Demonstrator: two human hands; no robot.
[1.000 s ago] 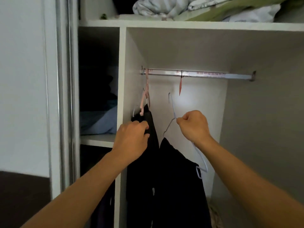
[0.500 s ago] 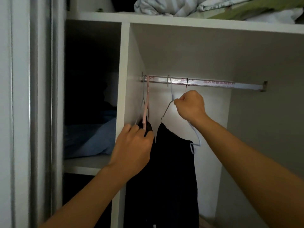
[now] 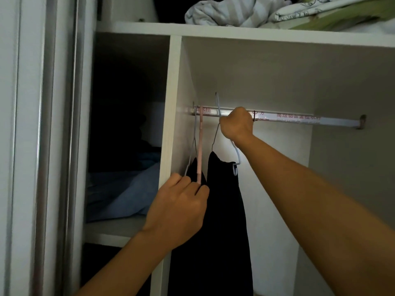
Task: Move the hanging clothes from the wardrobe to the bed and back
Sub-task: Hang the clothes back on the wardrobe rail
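Note:
My right hand (image 3: 236, 123) grips the neck of a pale blue wire hanger (image 3: 236, 155) just in front of the metal wardrobe rail (image 3: 299, 119); the hook tip pokes up above the rail. A black garment (image 3: 226, 210) hangs from this hanger. My left hand (image 3: 177, 210) holds the shoulder of a second black garment (image 3: 195, 170) lower left, at the bottom of a pink hanger (image 3: 201, 146) that hangs from the rail's left end beside another thin wire hanger (image 3: 193, 146).
A white divider panel (image 3: 171, 124) stands just left of the hangers. Folded blue fabric (image 3: 124, 191) lies on the left shelf. Bedding (image 3: 235, 11) is piled on the top shelf. The sliding door frame (image 3: 49, 146) runs down the left. The rail's right part is bare.
My right hand has risen with the blue hanger from chest height up to the rail, and its hook now reaches above the rail. My left hand stayed on the pink-hanger garment.

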